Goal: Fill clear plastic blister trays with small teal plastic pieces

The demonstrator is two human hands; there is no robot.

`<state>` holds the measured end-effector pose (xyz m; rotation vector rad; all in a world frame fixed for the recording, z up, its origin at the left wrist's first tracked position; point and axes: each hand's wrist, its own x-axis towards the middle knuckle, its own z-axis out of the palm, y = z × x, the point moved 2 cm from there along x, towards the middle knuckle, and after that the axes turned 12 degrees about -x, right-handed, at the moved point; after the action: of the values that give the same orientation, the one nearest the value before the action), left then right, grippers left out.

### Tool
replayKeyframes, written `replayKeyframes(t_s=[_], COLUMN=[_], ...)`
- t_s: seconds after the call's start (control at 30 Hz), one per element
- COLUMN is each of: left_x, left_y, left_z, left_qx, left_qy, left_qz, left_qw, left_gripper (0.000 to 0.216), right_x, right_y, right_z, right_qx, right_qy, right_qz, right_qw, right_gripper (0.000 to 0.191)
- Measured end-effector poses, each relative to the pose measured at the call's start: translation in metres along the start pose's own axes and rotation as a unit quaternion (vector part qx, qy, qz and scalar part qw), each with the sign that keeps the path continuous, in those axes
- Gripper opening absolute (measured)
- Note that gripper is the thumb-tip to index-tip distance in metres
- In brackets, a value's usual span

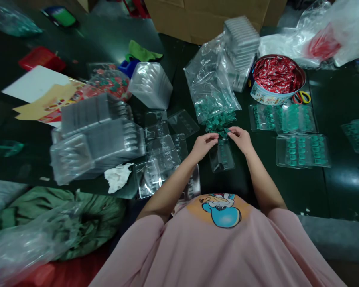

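My left hand (205, 145) is at the top left of a clear plastic blister tray (221, 159), its thumb and fingers pinched together. Across from it, my right hand (239, 138) has thumb and forefinger closed on a small green plastic piece (226, 130). What my left fingers hold, if anything, is too small to make out. Just beyond both hands, a heap of green pieces (219, 121) spills from the mouth of a clear plastic bag (211, 79). On the right, blister trays filled with green pieces (302, 150) lie flat.
Loose clear trays (163, 147) overlap left of my arm, beside tall tray stacks (98, 135). A round tin (277, 79) of red packets stands at the back right, with scissors (301, 97) against it. Crumpled white tissue (117, 177) lies near the front edge. A cardboard box (212, 20) stands behind.
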<state>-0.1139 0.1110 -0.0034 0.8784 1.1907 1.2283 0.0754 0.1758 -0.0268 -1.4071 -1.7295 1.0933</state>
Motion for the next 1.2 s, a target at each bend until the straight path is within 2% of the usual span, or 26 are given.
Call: replayKeyframes(t_s=[0.13,0.23,0.4,0.5,0.6,0.77,0.9,1.1,1.2], left_x=[-0.003,-0.005,-0.007,-0.007,-0.007,-0.009,-0.01,-0.003,-0.002], left_y=[-0.004,-0.002,0.004,0.008,0.01,0.012,0.011,0.015,0.018], left_z=[0.019,0.026,0.022,0.02,0.021,0.026,0.026,0.01,0.003], left_qx=[-0.15,-0.195,-0.207,-0.215,-0.241,-0.284,-0.28,-0.27,-0.268], left_qy=[-0.003,0.003,0.031,0.046,0.055,0.059,0.074,0.114,0.122], left_qz=[-0.08,-0.091,-0.076,-0.062,-0.057,-0.069,-0.071,-0.036,-0.039], left_qw=[0.985,0.976,0.975,0.973,0.967,0.954,0.954,0.955,0.955], left_gripper=[0.039,0.043,0.042,0.045,0.046,0.038,0.034,0.031,0.033], right_x=[-0.021,-0.03,-0.037,-0.041,-0.043,-0.044,-0.045,-0.042,-0.041], right_y=[-0.021,-0.032,-0.042,-0.049,-0.053,-0.051,-0.051,-0.044,-0.038], right_z=[0.005,0.008,0.007,0.005,0.004,0.004,0.004,-0.001,-0.001], right_qx=[0.155,0.196,0.136,0.06,0.034,0.05,0.06,0.07,0.128], right_qy=[-0.059,-0.069,-0.082,-0.058,-0.033,-0.01,0.0,0.021,0.005], right_qz=[0.007,0.004,-0.049,-0.089,-0.101,-0.083,-0.073,-0.031,-0.01], right_qw=[0.986,0.978,0.986,0.993,0.994,0.995,0.996,0.997,0.992], right_gripper=[0.032,0.031,0.028,0.022,0.016,0.015,0.016,0.017,0.023])
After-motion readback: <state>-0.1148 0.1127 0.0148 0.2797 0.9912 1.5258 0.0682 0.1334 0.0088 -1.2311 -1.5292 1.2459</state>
